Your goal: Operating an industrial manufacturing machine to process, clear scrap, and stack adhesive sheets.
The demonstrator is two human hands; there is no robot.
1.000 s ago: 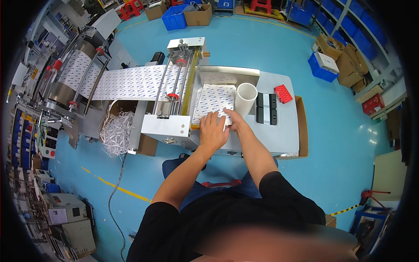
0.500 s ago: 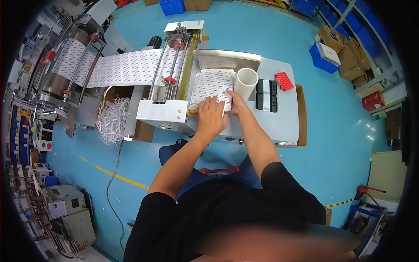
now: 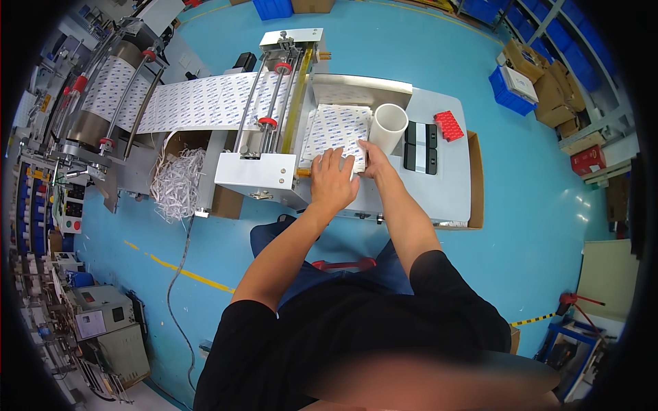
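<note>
The sheet stack (image 3: 336,129) lies ahead of the left hand (image 3: 334,182), fingers extended, and beside the right hand (image 3: 375,163), grip unclear

Blue print (image 3: 344,116) (too small to read) covers the white sheets (image 3: 336,131).

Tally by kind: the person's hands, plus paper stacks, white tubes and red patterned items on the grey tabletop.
Hands: 2 (left hand, right hand)
Paper stack: 1
White tube: 1
Red patterned item: 1
Total: 5
</note>
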